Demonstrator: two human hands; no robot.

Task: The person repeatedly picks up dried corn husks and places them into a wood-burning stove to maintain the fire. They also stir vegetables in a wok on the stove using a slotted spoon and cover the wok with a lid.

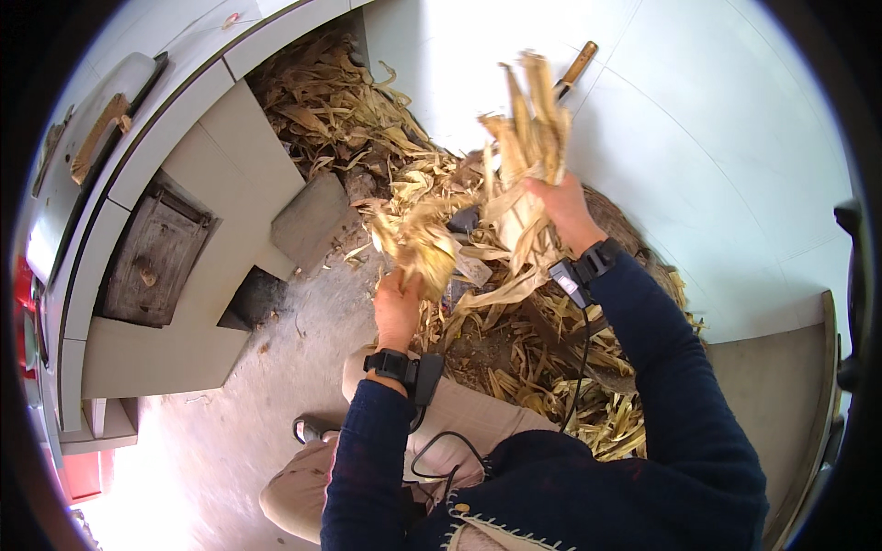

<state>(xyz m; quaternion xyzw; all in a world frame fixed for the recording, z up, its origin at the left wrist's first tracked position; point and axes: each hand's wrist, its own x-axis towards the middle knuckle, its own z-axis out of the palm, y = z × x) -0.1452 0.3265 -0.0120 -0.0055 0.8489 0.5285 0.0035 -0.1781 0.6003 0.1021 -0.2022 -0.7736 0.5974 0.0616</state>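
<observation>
My left hand (399, 303) is closed on a blurred bunch of dry corn husks (424, 255), above the concrete floor beside the husk heap. To its right, my right hand (566, 210) grips a larger bundle of long dry corn husks (527, 148), whose ends point up toward the tiled wall. Below and around both hands lies a pile of loose husks (599, 434) with a log or bark among them. A small dark object (463, 219) is partly hidden in the husks between my hands. Straps with small devices and cables sit on both wrists.
At left stands a tiled stove with a sooty metal door (160, 258), a dark floor-level opening (256, 299) and a lidded pan (103, 131) on top. A flat slab (313, 220) leans against its base. A wooden-handled tool (577, 69) is by the wall. A board stands at right (765, 392).
</observation>
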